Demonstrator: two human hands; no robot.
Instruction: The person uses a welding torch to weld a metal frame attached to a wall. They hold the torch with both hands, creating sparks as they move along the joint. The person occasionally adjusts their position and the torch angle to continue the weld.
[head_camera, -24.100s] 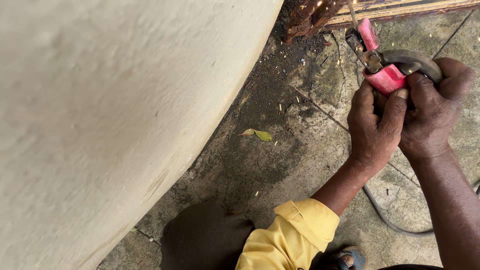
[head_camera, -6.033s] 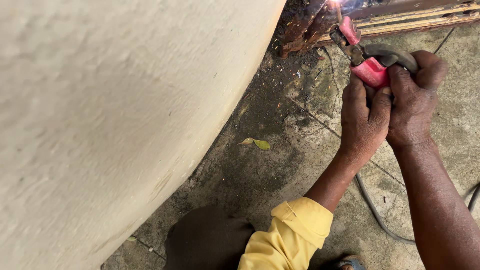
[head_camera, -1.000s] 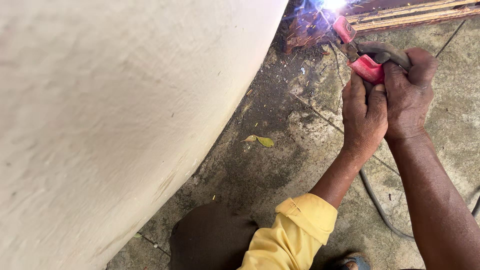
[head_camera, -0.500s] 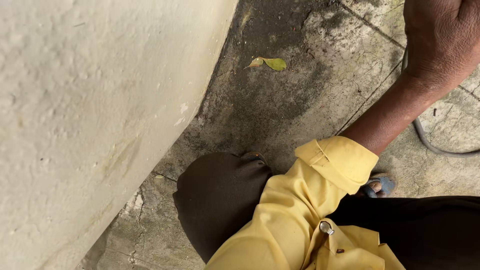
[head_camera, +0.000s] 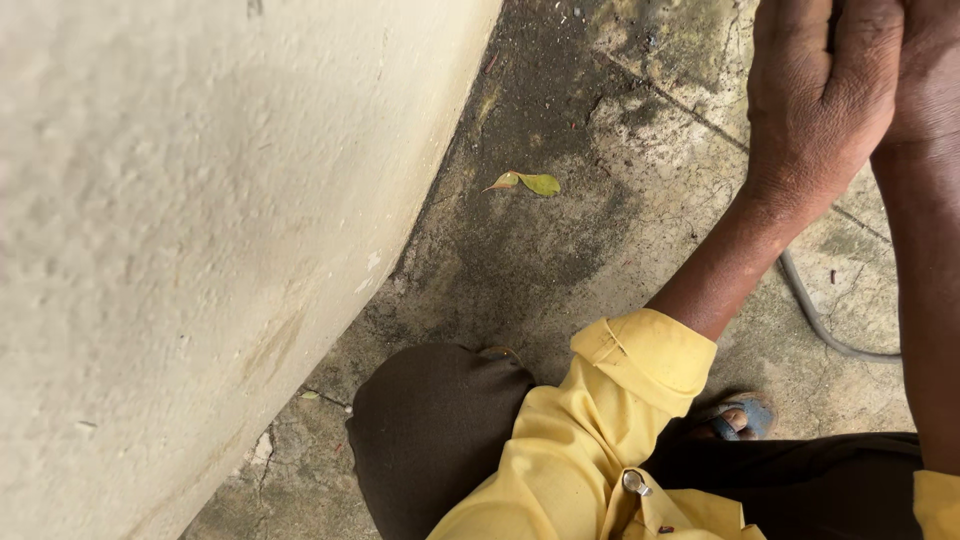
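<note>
Hands meet at the top right edge of the view, the left hand (head_camera: 815, 95) pressed flat against the right hand (head_camera: 925, 60), fingers cut off by the frame so I cannot tell whether they are closed around anything; a rolled yellow sleeve (head_camera: 640, 365) covers the left forearm; a grey cable (head_camera: 815, 320) curves over the concrete floor (head_camera: 560, 250) between the two arms; a small green leaf (head_camera: 530, 183) lies on the dark stained patch near the foot of the pale curved wall (head_camera: 200, 250); a dark-trousered knee (head_camera: 430, 430) sits close to the wall; a blue sandal (head_camera: 742, 418) shows beneath the sleeve.
</note>
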